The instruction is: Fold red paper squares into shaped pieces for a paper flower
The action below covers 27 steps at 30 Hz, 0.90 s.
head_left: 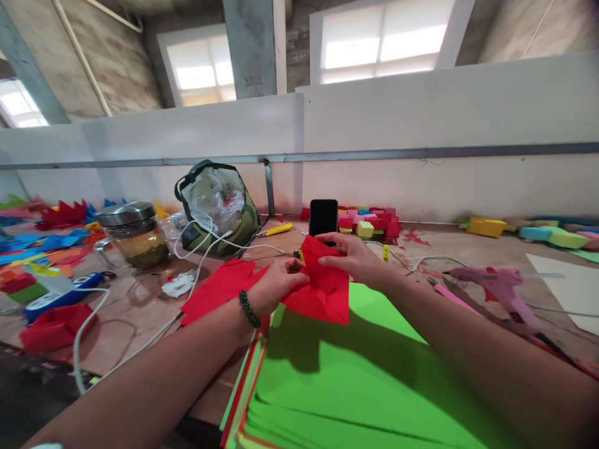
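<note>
A creased piece of red paper (327, 293) is held up between both hands, above a stack of bright green sheets (374, 374) with other colours at its edges. My left hand (278, 284), a dark bead bracelet at the wrist, pinches the paper's left side. At the upper right of the same piece, my right hand (353, 255) grips it with thumb and fingers. More flat red paper pieces (222, 287) lie on the table beside the stack, partly behind my left forearm.
A pink glue gun (510, 290) rests at the right, with a pink-handled tool (456, 298) beside it. At the back stand a phone (324, 215), small coloured boxes (369, 223) and a bag (219, 209). On the left are a glass tea jar (133, 237), a blue power strip (63, 296) and white cables.
</note>
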Available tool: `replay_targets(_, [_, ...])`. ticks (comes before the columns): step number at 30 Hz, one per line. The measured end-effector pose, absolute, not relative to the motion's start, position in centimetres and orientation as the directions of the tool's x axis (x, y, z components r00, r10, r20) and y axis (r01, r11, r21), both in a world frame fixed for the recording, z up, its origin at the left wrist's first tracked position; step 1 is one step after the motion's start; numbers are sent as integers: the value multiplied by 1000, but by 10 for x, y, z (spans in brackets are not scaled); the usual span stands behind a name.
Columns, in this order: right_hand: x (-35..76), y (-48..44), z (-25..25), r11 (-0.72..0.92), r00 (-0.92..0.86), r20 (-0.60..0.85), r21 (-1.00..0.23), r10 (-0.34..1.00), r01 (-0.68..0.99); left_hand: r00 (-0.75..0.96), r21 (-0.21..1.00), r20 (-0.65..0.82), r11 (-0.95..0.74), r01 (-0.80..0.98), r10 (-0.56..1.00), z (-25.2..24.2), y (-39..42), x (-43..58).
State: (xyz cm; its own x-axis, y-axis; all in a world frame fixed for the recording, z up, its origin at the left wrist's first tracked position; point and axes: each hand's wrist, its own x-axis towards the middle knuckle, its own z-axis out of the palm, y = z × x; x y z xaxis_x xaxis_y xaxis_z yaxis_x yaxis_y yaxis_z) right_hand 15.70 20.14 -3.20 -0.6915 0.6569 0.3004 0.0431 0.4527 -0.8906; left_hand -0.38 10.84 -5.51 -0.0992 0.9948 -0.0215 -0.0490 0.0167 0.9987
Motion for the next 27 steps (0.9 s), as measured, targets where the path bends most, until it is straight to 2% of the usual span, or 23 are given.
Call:
replay_targets(3, [156,197,-31,501,-661,373,-866,651,4,-82,997,-18,12,-76,996,-59,109,-4])
replay_targets(7, [156,189,-27,572,-686,442,-819,578,-45,-120,996,48,-57,-73,992,-65,112,-6])
replay_targets(10, [157,184,-28,687,-712,497,-726,496,-28,-174,991,120,-128,-38,978,-67,115,-8])
replay_targets(12, [157,183,-30,797,-708,562,-604,427,1,-227,982,186,-190,2,956,-65,114,-7])
replay_targets(15, [157,182,-35,939,-641,723,-344,260,-8,-336,947,319,-311,79,886,-58,110,-3])
replay_targets(18, [159,181,-36,984,-554,824,-173,117,-50,-394,874,486,-446,195,780,-51,100,4])
replay_targets(21, [162,180,-35,988,-494,865,-137,82,-75,-394,792,610,-544,277,688,-48,93,8])
replay_targets(27, [162,179,-38,985,-463,881,-154,100,-81,-315,711,703,-606,357,638,-49,91,6])
